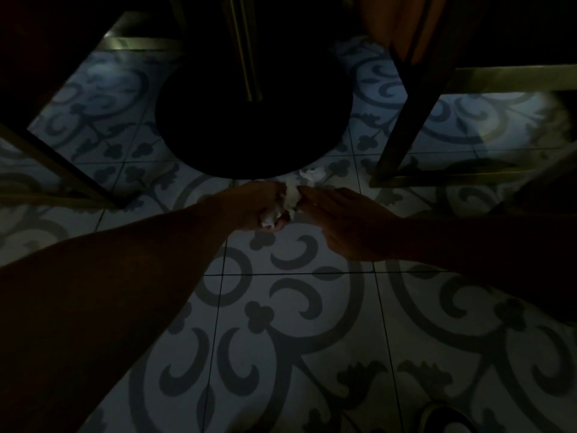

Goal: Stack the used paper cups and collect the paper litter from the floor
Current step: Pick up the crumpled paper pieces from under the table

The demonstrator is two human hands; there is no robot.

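Dim under-table view. Left hand (265, 206) fisted around crumpled white paper litter (290, 198), likely kept bunched so gathered scraps stay together. Right hand (340, 223) with fingers extended, fingertips at the same wad, seemingly pinching its edge, though too dark to confirm. Another small white paper scrap (309, 175) lying on the patterned blue-grey tiled floor (281, 307), just beside the round black table base (253, 120). No cups or containers in view.

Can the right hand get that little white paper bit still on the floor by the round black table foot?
Probably yes. The paper bit lies in the open just past the right hand, beside the table foot, with nothing over it. The left hand is closed on crumpled paper.
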